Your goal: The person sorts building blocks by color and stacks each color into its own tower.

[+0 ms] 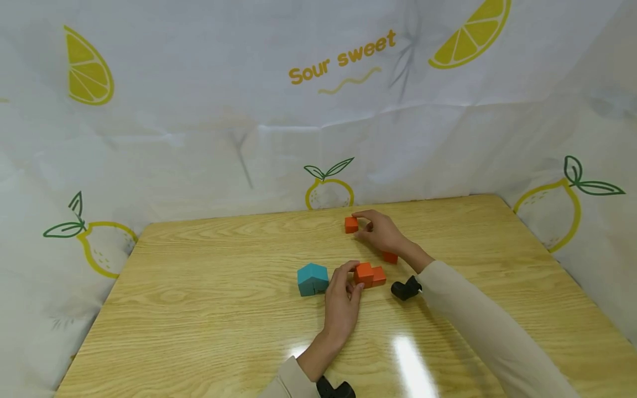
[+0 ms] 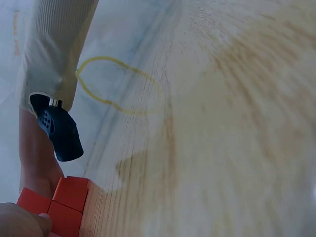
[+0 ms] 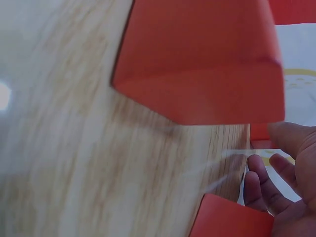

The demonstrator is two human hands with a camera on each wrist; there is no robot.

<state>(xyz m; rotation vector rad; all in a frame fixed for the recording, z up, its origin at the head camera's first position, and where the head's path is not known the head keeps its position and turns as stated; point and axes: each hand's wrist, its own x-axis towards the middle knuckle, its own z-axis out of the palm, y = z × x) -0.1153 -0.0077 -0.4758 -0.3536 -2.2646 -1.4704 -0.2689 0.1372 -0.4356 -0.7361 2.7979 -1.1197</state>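
My left hand (image 1: 342, 301) holds an orange-red block (image 1: 364, 275) between thumb and forefinger near the middle of the table. Against its right side sits a lower orange-red block (image 1: 379, 276). In the left wrist view, red blocks (image 2: 71, 192) form a stepped cluster beside the left hand (image 2: 19, 222). Farther back, the fingertips of my right hand (image 1: 380, 232) pinch a small orange-red cube (image 1: 351, 225) at its right edge. Another orange-red block (image 1: 391, 257) shows partly below the right hand. A large red block (image 3: 197, 59) fills the top of the right wrist view.
A teal house-shaped block (image 1: 312, 279) stands just left of the left hand. Black wrist cameras (image 1: 406, 288) are worn at both sleeves. Behind the wooden table (image 1: 199, 309) hangs a white cloth (image 1: 209, 121) printed with lemons.
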